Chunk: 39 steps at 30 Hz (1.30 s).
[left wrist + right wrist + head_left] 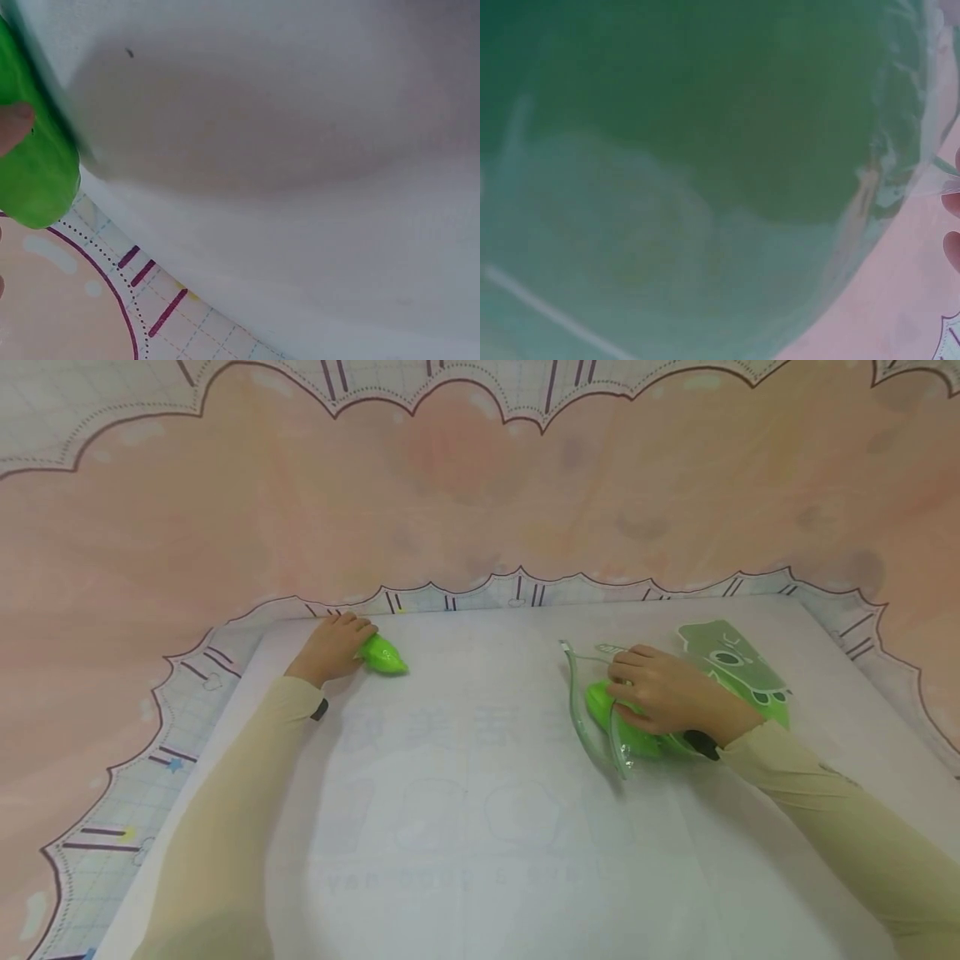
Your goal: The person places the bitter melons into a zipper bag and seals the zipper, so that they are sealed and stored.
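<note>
On the left of the table, near its far edge, my left hand [335,647] grips a glossy bright green thing [385,655] with a pointed tip. In the left wrist view a fingertip presses on the smooth side of this green thing [45,172]. To the right, my right hand [656,689] holds a see-through green plastic bag [731,652] with a cartoon face, its fingers at the mouth edge. Another bright green thing [598,703] shows beneath that hand, partly hidden by it. The clear film of the bag [705,187] fills most of the right wrist view, with fingertips at its right edge.
A white table [450,827] with faint printing showing through lies between and in front of the arms. Behind it hangs a peach cloth [450,502] with a scalloped, checked border, which also runs along the table's left side.
</note>
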Each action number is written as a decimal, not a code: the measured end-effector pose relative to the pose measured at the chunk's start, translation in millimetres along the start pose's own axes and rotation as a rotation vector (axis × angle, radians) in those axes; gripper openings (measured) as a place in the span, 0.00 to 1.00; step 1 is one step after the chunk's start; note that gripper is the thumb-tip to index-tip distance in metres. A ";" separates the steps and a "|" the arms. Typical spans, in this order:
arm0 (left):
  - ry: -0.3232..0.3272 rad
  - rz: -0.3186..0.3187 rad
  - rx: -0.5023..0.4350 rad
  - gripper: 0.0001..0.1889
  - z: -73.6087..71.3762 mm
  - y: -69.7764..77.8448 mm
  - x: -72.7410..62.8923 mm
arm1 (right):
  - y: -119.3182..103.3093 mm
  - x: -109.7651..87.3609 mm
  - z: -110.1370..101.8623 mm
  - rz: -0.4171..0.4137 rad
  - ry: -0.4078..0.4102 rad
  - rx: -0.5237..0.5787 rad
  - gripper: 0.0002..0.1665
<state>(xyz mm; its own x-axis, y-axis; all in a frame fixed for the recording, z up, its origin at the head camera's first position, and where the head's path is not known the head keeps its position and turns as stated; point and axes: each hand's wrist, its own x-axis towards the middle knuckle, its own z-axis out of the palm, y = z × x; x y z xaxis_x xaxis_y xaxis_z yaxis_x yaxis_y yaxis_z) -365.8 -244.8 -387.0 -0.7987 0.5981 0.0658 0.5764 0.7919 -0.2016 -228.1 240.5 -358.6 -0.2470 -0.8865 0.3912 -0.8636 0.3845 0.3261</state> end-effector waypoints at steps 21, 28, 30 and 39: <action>0.009 0.019 -0.008 0.27 1.9 3.4 -3.9 | -0.6 -0.7 -0.9 0.010 -0.008 0.004 0.08; 0.013 0.025 -0.002 0.26 2.4 2.9 -5.1 | -1.0 -0.8 -1.5 0.012 -0.011 0.003 0.08; 0.023 0.030 -0.003 0.25 1.8 3.2 -6.0 | -0.8 -0.8 -1.4 0.010 -0.010 0.001 0.08; 0.062 0.057 -0.019 0.22 1.8 2.4 -8.7 | -0.4 -0.8 -1.7 0.012 -0.007 0.002 0.08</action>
<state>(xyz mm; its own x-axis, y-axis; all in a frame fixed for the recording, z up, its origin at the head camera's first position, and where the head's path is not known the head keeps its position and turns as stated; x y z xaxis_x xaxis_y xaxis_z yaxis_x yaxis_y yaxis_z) -357.7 -248.3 -389.9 -0.7527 0.6482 0.1156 0.6241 0.7583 -0.1884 -226.8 241.5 -357.6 -0.2603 -0.8838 0.3889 -0.8614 0.3945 0.3199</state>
